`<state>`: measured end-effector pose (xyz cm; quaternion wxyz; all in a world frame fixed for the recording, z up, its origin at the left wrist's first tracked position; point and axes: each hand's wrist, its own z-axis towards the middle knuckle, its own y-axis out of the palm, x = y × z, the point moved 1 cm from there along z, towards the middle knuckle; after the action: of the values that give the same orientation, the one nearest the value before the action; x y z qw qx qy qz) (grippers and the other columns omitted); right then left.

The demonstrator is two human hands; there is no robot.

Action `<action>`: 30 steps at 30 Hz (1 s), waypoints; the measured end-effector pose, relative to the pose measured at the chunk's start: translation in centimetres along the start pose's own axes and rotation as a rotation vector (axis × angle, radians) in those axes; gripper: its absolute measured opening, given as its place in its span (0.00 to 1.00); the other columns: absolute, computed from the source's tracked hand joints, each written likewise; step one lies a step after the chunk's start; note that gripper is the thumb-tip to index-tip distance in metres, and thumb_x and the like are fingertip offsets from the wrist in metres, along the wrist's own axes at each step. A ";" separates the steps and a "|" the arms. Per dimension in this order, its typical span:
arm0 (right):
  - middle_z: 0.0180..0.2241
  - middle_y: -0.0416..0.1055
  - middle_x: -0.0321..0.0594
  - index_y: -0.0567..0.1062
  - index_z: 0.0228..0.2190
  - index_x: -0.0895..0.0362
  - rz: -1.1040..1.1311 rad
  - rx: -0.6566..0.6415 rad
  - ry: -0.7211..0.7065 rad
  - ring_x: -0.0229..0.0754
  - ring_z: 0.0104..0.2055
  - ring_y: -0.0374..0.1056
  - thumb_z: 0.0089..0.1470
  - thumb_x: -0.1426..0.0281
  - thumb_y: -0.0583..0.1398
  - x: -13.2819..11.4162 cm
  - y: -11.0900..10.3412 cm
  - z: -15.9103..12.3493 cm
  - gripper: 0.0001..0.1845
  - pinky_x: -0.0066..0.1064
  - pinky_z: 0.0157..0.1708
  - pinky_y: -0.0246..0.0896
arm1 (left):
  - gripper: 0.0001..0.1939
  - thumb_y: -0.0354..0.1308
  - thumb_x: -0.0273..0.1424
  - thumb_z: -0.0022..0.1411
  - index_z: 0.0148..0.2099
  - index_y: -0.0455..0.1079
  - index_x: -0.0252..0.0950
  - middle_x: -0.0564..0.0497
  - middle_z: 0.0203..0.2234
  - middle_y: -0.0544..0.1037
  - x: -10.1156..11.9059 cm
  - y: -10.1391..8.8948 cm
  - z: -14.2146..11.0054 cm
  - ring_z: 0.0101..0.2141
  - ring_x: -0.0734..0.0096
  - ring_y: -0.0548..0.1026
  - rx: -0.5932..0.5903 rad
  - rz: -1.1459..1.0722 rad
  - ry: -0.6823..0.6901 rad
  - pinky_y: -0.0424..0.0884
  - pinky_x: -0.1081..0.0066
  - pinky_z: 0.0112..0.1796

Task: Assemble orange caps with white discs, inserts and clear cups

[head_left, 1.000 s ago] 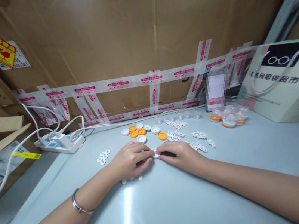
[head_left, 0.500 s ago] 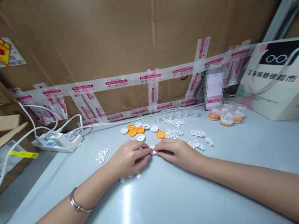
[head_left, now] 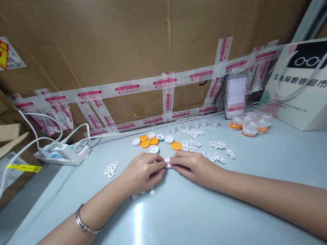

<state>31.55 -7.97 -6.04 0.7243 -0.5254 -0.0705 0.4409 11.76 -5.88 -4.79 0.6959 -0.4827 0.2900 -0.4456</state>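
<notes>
A small round white plastic piece (head_left: 168,162) sits between my fingertips at the middle of the table. My left hand (head_left: 144,169) grips its left side, and my right hand (head_left: 193,164) pinches it from the right. Fingers cover much of it, so its details are hidden. Just beyond lie a white ring-shaped disc (head_left: 153,149) and an orange disc (head_left: 176,146), with more white and orange discs behind. White openwork plastic parts (head_left: 216,158) are scattered beside my right hand. Several white pegged discs (head_left: 111,169) lie left of my left hand, and small white pieces (head_left: 152,191) lie under its wrist.
Clear domed pieces (head_left: 193,124) line the back, and orange-based clear domes (head_left: 249,125) cluster at right before a blurred phone-like object (head_left: 236,94). A paper bag (head_left: 303,88) stands far right. A power strip (head_left: 63,155) with white cables and an open carton (head_left: 0,173) are left.
Both hands stay together on the white piece, with at most slight finger movement. The whole view has shifted a little; nothing else on the table has visibly moved.
</notes>
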 end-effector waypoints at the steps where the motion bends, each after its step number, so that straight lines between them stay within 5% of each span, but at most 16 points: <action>1: 0.35 0.72 0.43 0.74 0.36 0.56 -0.015 -0.010 -0.010 0.41 0.38 0.69 0.56 0.75 0.53 0.0 0.0 0.0 0.10 0.32 0.39 0.65 | 0.14 0.48 0.29 0.62 0.48 0.69 0.37 0.46 0.39 0.75 0.1 -0.1 0.0 0.38 0.68 0.72 -0.012 0.010 -0.009 0.66 0.66 0.41; 13: 0.36 0.72 0.43 0.73 0.36 0.57 0.040 0.021 0.004 0.41 0.40 0.68 0.54 0.75 0.54 0.0 -0.1 -0.1 0.09 0.32 0.41 0.64 | 0.15 0.48 0.29 0.63 0.50 0.67 0.40 0.48 0.41 0.74 0.4 -0.9 0.2 0.42 0.66 0.71 -0.117 0.020 -0.065 0.63 0.65 0.43; 18: 0.37 0.71 0.41 0.72 0.36 0.56 0.124 0.049 0.034 0.40 0.41 0.67 0.53 0.72 0.57 0.0 -0.4 0.0 0.07 0.32 0.43 0.62 | 0.11 0.49 0.28 0.62 0.44 0.70 0.35 0.47 0.39 0.74 -0.3 -3.9 0.2 0.41 0.68 0.71 -0.039 -0.172 -0.137 0.65 0.69 0.43; 24: 0.37 0.68 0.42 0.70 0.39 0.55 0.007 0.029 0.164 0.46 0.42 0.62 0.48 0.64 0.61 -0.1 -0.3 0.5 0.15 0.39 0.43 0.58 | 0.11 0.52 0.23 0.55 0.36 0.73 0.40 0.53 0.32 0.76 -1.5 -7.2 -1.5 0.34 0.71 0.73 -0.440 -0.246 -0.288 0.67 0.75 0.35; 30: 0.37 0.65 0.42 0.71 0.39 0.53 -0.023 -0.050 0.198 0.46 0.43 0.61 0.49 0.61 0.60 -0.1 0.1 0.7 0.15 0.41 0.45 0.56 | 0.13 0.51 0.21 0.53 0.37 0.73 0.39 0.51 0.35 0.76 -2.3 -6.4 -1.9 0.35 0.69 0.73 -0.411 -0.254 -0.316 0.67 0.75 0.35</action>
<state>31.01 -7.59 -5.78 0.7195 -0.5833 -0.0157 0.3767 6.96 -5.44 0.35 0.5584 -0.7097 0.1994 -0.3804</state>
